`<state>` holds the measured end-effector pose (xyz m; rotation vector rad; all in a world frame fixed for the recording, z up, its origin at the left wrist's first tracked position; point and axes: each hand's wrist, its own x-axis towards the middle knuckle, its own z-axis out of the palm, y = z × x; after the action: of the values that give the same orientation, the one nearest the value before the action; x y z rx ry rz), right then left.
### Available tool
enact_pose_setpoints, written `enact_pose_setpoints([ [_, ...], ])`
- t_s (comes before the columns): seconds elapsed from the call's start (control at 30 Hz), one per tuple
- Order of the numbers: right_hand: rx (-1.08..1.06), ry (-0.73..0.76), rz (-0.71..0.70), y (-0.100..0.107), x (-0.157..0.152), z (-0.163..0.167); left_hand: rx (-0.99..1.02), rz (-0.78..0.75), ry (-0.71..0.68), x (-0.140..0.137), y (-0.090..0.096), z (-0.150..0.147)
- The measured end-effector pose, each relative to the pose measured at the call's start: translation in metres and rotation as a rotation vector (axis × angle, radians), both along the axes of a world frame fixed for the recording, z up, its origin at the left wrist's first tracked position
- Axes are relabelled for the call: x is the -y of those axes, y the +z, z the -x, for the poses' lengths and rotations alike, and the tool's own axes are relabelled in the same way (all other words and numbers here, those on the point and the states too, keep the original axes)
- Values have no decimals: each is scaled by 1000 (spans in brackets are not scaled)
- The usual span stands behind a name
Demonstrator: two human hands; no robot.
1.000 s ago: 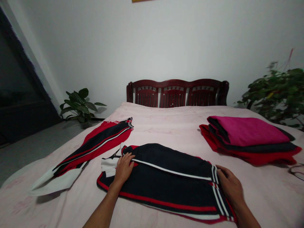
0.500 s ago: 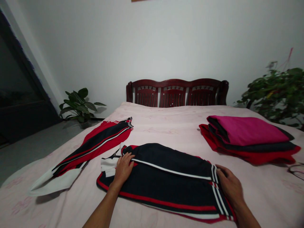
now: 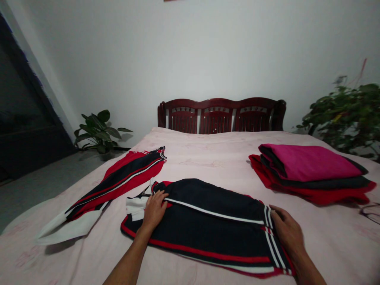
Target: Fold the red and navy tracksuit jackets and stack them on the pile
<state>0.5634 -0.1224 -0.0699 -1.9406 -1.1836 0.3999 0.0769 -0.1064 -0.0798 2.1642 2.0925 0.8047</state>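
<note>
A navy jacket (image 3: pixel 208 221) with red and white stripes lies folded in front of me on the bed. Its white part and dark opening are at the left end, and its white-striped band is at the right end. My left hand (image 3: pixel 155 208) rests on the jacket near the white part, fingers stretched out over the cloth. At the striped band, my right hand (image 3: pixel 287 230) is closed on the edge, its thumb beside the white lines; some of its fingers are hidden. Left of the jacket lies a long red, navy and white garment (image 3: pixel 124 178), apart from both hands.
The bed has a pale pink flowered sheet (image 3: pixel 208 152) and a dark wooden headboard (image 3: pixel 215 105). To the right sits a pile of folded magenta, black and red cloth (image 3: pixel 314 162) with eyeglasses (image 3: pixel 369 211) beside it. Leafy plants stand left (image 3: pixel 99 130) and right (image 3: pixel 350 114).
</note>
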Motion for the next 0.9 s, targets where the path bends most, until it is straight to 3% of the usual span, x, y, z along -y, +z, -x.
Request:
enact_pose_setpoints([
  [0.9, -6, 6, 10, -3, -1, -3, -3, 3, 9, 0, 0, 0],
])
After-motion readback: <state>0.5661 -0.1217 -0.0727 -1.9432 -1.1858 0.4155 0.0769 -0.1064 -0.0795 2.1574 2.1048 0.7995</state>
